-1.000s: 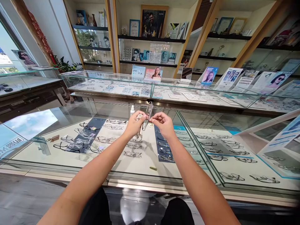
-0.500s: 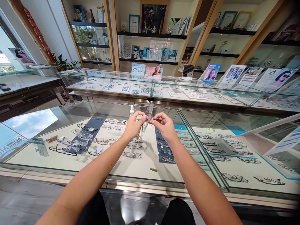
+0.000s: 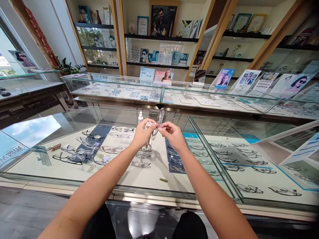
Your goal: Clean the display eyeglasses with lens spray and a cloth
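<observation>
Past the counter's near edge (image 3: 149,191), the left hand (image 3: 144,133) holds eyeglasses (image 3: 161,116) midair.

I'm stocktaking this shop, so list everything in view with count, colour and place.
Held eyeglasses: one, clear lenses, in left hand
Cloth-like piece: one, off-white, in left hand
Spray bottle: one, white, beyond left hand
Display counters: at least three, clear glass, front, back and left
Displayed eyeglasses: dozens, dark or metallic, inside counters
Small bar: one, gold, centre foreground
Advertising cards: several, multicoloured, across middle distance
Wall shelves: several, black, background
Framed poster: one, dark, upper centre
Leafy plant: one, green, left background
Forearms: two, bare, lower centre
Left hand: one, bare, centre
Right hand: one, bare, fingertips at held eyeglasses
Knees: two, black trousers, bottom centre
</observation>
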Available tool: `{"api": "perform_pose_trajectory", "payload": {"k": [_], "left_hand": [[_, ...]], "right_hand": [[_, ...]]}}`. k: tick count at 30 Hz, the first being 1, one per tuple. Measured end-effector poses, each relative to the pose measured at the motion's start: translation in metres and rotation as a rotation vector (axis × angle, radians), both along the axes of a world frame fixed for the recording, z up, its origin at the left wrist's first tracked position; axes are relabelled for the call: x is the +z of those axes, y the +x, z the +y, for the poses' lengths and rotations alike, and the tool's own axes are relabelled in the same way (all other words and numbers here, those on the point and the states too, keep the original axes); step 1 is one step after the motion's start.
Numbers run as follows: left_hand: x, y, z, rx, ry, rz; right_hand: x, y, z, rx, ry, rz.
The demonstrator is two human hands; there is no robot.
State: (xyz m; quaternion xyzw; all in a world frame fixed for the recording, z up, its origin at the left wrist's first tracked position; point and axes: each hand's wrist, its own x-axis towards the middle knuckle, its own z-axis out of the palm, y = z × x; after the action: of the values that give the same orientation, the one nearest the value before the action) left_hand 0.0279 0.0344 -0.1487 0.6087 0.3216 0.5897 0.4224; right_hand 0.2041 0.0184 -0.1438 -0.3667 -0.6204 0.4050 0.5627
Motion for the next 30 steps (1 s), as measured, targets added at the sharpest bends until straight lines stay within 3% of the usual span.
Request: {"api": "perform_pose_trajectory", "payload": {"k": [7,15,30], "left_hand": [[-0.0043,-0.001,0.0034,0.013,0.0,0.032],[0.0012,-0.0012,-0.0002,0.04,-0.008,0.059],[-0.0001,-0.0001,0.0017,-0.019,-0.026,0.071]], "right_hand": [[-0.0032,0.0016,0.0019,-0.008,-0.014,-0.015],[-0.0039,0.001,0.0018,-0.023,-0.021,-0.021],[-0.0035,0.0022,0.0037,-0.097,0.015,-0.038]]}}
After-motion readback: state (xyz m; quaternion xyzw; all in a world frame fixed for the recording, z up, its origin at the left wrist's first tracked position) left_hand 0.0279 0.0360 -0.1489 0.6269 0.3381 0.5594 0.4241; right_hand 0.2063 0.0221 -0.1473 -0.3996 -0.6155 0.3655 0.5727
